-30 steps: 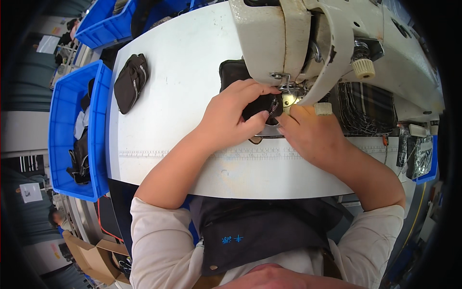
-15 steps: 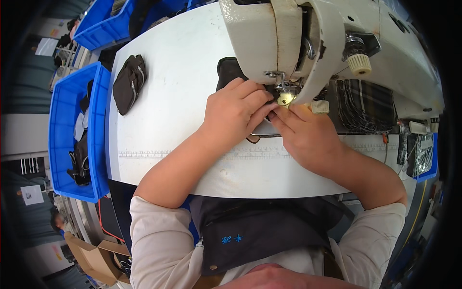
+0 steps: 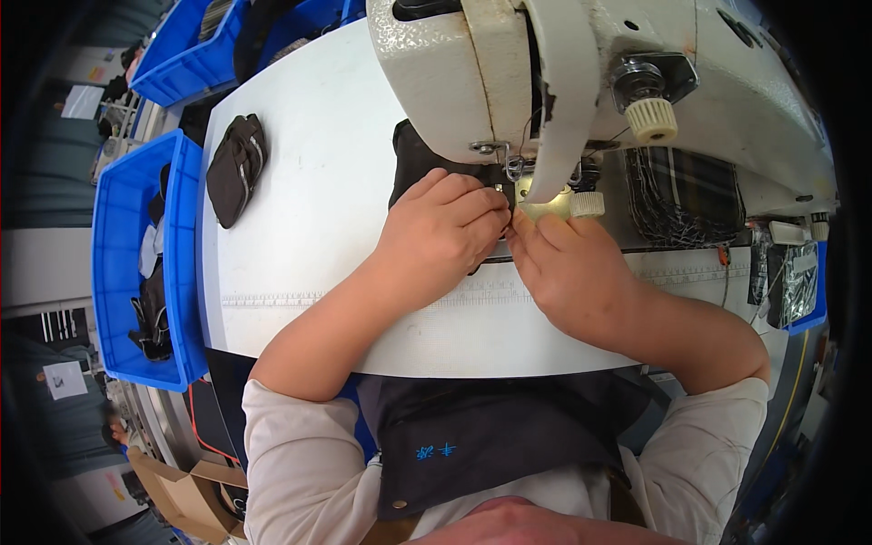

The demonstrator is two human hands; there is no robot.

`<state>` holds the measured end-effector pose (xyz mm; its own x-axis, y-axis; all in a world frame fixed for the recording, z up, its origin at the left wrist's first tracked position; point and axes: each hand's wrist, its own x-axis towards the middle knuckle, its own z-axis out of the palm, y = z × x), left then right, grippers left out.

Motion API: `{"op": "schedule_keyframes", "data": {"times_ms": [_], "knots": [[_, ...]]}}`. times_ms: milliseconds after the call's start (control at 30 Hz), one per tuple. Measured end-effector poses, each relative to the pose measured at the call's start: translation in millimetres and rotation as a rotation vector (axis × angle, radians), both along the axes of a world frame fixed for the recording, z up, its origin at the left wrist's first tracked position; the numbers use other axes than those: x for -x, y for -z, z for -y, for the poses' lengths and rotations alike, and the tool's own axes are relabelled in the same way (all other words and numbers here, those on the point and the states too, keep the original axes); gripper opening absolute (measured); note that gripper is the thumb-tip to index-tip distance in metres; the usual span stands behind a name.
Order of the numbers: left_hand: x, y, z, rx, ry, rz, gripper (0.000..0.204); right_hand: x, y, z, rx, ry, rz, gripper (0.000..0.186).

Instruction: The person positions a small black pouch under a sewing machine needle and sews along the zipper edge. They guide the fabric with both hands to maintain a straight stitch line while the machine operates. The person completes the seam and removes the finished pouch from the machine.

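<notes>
A dark fabric piece lies on the white table beside the needle area of a cream sewing machine, partly under the machine head. My left hand is closed over the fabric, fingers bent and gathered at its right edge. Against those fingertips, my right hand pinches the same edge, just in front of the shiny needle plate. The fingers cover most of the edge between them, so its exact shape there is hidden.
A dark zippered pouch rests at the table's left. Beyond stands a blue bin holding dark pieces, with another blue bin farther back. Right of the needle lies a stack of dark fabric pieces. A printed ruler strip crosses the table.
The view has shifted slightly. Both hands and the fabric sit a little nearer to me relative to the machine, and more of the needle plate shows.
</notes>
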<state>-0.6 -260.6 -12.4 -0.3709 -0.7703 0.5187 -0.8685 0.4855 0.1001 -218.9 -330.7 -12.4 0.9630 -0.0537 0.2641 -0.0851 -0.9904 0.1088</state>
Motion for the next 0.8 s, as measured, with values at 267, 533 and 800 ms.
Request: {"op": "schedule_keyframes", "data": {"times_ms": [267, 533, 800], "knots": [[1, 3, -3, -0.073, 0.005, -0.074, 0.026, -1, 4, 2, -0.056, -0.053, 0.118, 0.039], [3, 3, -2, -0.074, -0.049, -0.05, 0.022, -3, 4, 3, -0.083, -0.021, 0.106, 0.039], [-2, 5, 5, -0.061, -0.067, -0.06, 0.018, -11, 9, 6, -0.097, -0.004, 0.196, 0.037]]}}
